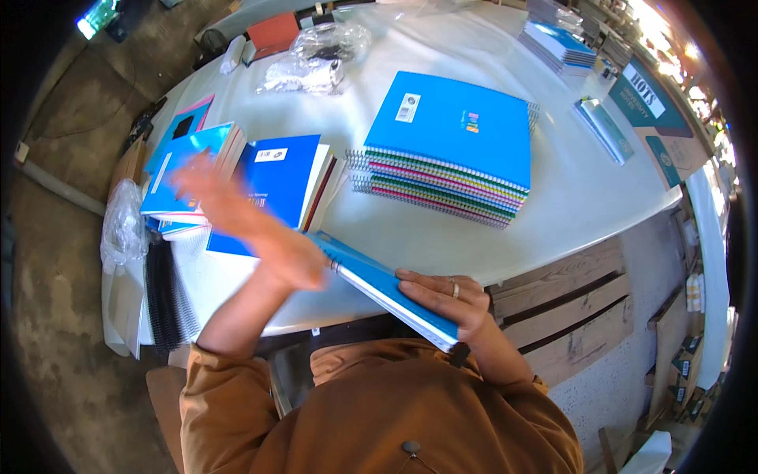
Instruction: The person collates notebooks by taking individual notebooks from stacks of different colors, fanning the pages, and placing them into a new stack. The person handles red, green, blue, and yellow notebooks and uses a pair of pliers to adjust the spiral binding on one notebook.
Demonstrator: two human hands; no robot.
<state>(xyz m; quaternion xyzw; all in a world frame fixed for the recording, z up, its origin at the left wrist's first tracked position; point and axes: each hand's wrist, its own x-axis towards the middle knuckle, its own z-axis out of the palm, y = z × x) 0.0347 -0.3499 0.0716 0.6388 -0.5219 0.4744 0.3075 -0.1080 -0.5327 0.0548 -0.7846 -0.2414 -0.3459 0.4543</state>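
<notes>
My right hand (452,302) grips a thick blue spiral notebook (367,272), its thumb side and fingers over the cover. This notebook slants over the table's near edge, close to my body, with white page edges facing me. My left hand (229,207) is smeared by motion, bent at the wrist and reaching left over the stacks of notebooks. Beneath it lie a lighter blue stack (180,175) and a darker blue stack (288,170). Whether its fingers touch anything is hard to make out.
A tall stack of blue wire-bound notebooks (454,134) stands mid-table. Black binding coils (166,304) hang by the left edge near crumpled clear plastic (125,225). More plastic wrap (316,63) lies at the back. Notebook stacks (559,46) and a carton (655,107) sit far right.
</notes>
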